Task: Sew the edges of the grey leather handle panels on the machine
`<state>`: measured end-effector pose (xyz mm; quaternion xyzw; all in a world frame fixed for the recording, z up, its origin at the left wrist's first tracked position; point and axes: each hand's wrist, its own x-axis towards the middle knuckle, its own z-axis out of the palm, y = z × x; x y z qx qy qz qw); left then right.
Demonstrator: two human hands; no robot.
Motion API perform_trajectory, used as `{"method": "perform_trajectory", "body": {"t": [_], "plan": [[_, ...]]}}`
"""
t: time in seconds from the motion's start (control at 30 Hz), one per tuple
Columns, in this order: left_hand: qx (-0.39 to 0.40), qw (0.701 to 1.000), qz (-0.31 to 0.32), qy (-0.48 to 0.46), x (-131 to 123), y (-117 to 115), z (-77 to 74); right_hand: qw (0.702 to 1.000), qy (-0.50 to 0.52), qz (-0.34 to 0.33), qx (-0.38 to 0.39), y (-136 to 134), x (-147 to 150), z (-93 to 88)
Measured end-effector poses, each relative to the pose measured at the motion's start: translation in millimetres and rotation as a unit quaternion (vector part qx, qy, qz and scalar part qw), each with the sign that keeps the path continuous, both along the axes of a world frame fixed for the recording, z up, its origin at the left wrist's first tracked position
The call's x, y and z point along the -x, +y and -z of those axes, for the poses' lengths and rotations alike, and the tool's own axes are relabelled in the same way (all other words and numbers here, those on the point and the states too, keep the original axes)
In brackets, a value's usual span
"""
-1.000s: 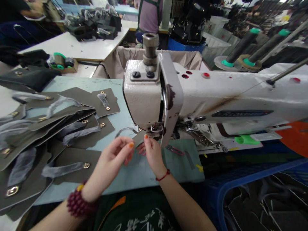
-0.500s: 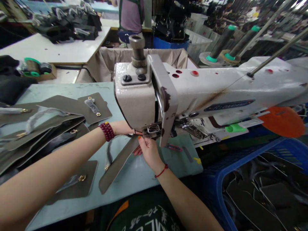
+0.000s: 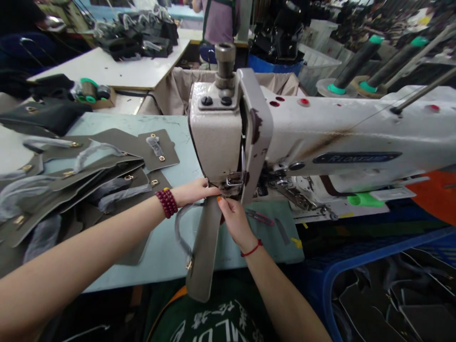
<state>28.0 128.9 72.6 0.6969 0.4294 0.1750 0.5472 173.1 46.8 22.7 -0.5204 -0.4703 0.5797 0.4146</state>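
A grey bag panel (image 3: 204, 251), with a pale edge and a plastic-wrapped handle (image 3: 181, 232) on gold-coloured hardware, runs from under the sewing machine head (image 3: 215, 133) down past the table's front edge. My left hand (image 3: 194, 191) lies on the panel's far end beside the needle area, fingers stretched out and partly hidden by the machine head. On the panel's right edge, my right hand (image 3: 233, 218) pinches it with the thumb on top; its other fingers are mostly hidden beneath. The needle and presser foot are hard to make out.
Several similar grey panels (image 3: 107, 166) with wrapped handles are piled at the left of the table. Red-handled thread snips (image 3: 260, 217) lie right of my right hand. A blue basket (image 3: 326, 280) with more panels stands at the lower right. Behind is a person (image 3: 219, 23).
The panel's near end has swung round from the lower left to point almost straight towards me. Both hands stay beside the machine head. The camera view has turned somewhat to the left.
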Motion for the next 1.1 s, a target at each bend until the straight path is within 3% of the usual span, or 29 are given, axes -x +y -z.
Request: {"method": "perform_trajectory", "body": {"t": [0.1, 0.23, 0.37, 0.53, 0.67, 0.77, 0.87, 1.1], "plan": [[0.014, 0.998, -0.045, -0.042, -2, -13, 8.3, 0.999, -0.04, -0.026, -0.008, 2, -13, -3.6], [0.043, 0.992, -0.118, -0.032, -2, -31, 10.4, 0.996, -0.06, -0.06, -0.016, 4, -26, -12.1], [0.08, 0.984, -0.144, -0.071, 3, -40, 12.9, 0.994, -0.058, -0.086, -0.024, 6, -33, -15.1], [0.097, 0.958, -0.238, -0.128, 16, -46, 31.1, 0.994, -0.053, -0.093, -0.04, 5, -34, -11.7], [0.081, 0.934, -0.314, -0.152, 26, -73, 47.3, 0.993, -0.066, -0.095, -0.034, -6, -35, -13.2], [0.07, 0.937, -0.312, -0.139, 25, -100, 50.6, 0.992, -0.071, -0.097, -0.038, -20, -37, -14.0], [0.064, 0.949, -0.286, -0.119, 15, -116, 44.3, 0.992, -0.072, -0.097, -0.026, -36, -39, -11.1], [0.005, 0.958, -0.266, -0.107, -8, -95, 36.4, 0.995, -0.07, -0.071, -0.001, -67, -44, -0.2]]}}
